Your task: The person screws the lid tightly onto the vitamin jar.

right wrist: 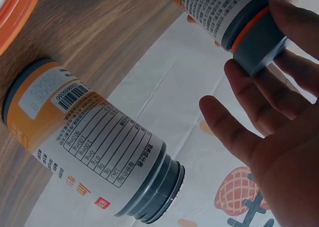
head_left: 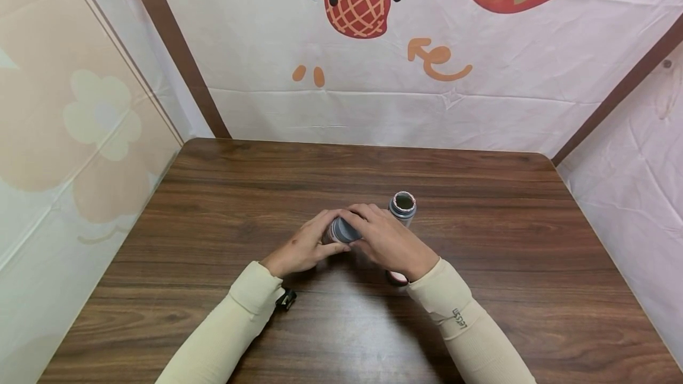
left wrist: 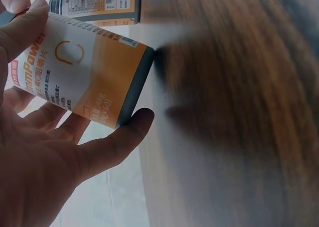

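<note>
My left hand grips a supplement bottle with a white and orange label, tilted with its dark base just above the table. On this bottle's dark grey cap, edged by an orange ring, the thumb and fingers of my right hand pinch; two fingers stand off it in the right wrist view. A second, similar bottle stands upright and uncapped beyond the right hand, its open mouth showing a ragged pale rim. Part of it is hidden behind that hand.
A loose cap with a white inside and orange-red edge lies by the right wrist. The brown wooden table ends at a printed fabric wall. A small black object sits at the left cuff.
</note>
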The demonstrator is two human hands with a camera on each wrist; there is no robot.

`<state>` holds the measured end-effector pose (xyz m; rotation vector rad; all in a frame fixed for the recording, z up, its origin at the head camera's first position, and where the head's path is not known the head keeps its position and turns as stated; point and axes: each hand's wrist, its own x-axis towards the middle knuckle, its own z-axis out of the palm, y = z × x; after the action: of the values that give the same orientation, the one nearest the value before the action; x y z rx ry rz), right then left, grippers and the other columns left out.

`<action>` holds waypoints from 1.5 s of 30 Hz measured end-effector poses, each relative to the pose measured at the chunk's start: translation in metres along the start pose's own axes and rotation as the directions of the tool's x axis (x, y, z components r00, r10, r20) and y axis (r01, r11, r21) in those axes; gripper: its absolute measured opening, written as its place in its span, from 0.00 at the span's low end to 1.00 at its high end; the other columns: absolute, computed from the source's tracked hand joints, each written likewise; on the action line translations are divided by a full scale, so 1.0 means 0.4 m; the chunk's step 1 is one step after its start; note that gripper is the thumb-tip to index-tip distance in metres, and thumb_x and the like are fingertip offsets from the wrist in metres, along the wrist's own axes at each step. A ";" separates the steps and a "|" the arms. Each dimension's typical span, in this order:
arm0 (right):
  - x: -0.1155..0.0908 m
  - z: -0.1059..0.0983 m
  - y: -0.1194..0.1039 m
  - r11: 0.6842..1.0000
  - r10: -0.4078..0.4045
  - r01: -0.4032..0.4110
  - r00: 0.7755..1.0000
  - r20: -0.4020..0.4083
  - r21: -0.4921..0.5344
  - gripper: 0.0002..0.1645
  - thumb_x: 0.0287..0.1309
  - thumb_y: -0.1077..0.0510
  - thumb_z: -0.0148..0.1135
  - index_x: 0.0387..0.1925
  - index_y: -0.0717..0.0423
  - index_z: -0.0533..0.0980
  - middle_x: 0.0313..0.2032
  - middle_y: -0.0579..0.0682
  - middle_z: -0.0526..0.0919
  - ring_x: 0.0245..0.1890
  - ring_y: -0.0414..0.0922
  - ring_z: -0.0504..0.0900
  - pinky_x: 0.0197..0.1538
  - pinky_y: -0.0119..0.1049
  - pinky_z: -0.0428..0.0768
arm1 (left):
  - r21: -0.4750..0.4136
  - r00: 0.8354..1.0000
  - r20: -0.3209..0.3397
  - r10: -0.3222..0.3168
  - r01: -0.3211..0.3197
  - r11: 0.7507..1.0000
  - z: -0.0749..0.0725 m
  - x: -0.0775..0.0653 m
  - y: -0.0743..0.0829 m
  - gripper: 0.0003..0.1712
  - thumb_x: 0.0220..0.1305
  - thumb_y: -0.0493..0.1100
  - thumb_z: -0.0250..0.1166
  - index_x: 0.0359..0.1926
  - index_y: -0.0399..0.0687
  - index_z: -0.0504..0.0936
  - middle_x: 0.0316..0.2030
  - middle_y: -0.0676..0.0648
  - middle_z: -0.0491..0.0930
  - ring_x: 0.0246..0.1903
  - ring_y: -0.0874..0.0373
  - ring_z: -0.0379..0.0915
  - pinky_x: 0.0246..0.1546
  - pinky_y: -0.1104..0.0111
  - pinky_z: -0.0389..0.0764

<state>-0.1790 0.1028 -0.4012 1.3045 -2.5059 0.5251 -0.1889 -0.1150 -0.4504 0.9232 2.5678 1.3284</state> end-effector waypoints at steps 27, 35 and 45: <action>-0.001 -0.009 -0.007 0.998 0.067 -0.068 0.998 0.021 0.002 0.34 0.54 0.60 0.75 0.61 0.65 0.72 0.51 0.57 0.78 0.52 0.53 0.78 0.56 0.43 0.76 | 0.066 0.997 -0.076 0.020 -0.015 0.998 0.022 0.002 0.023 0.35 0.65 0.39 0.70 0.70 0.46 0.66 0.55 0.44 0.74 0.49 0.52 0.73 0.48 0.56 0.77; -0.006 -0.005 -0.009 0.994 0.095 -0.098 0.994 0.054 0.048 0.36 0.57 0.61 0.74 0.64 0.65 0.71 0.54 0.60 0.77 0.53 0.54 0.78 0.56 0.44 0.77 | 0.043 0.998 -0.064 -0.003 0.006 0.999 0.019 0.000 0.023 0.36 0.65 0.38 0.70 0.71 0.45 0.65 0.59 0.43 0.73 0.52 0.50 0.73 0.51 0.54 0.76; -0.024 0.002 0.000 0.964 0.225 -0.236 0.970 0.092 0.125 0.40 0.61 0.55 0.71 0.68 0.69 0.65 0.51 0.62 0.81 0.45 0.49 0.83 0.47 0.41 0.80 | 0.040 0.995 -0.095 -0.014 0.018 0.999 0.020 0.000 0.024 0.34 0.62 0.36 0.72 0.67 0.41 0.69 0.57 0.42 0.76 0.55 0.49 0.73 0.54 0.53 0.75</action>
<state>-0.1739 0.1095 -0.4057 1.1009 -2.7481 0.7204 -0.1816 -0.1051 -0.4482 0.8638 2.6763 1.3525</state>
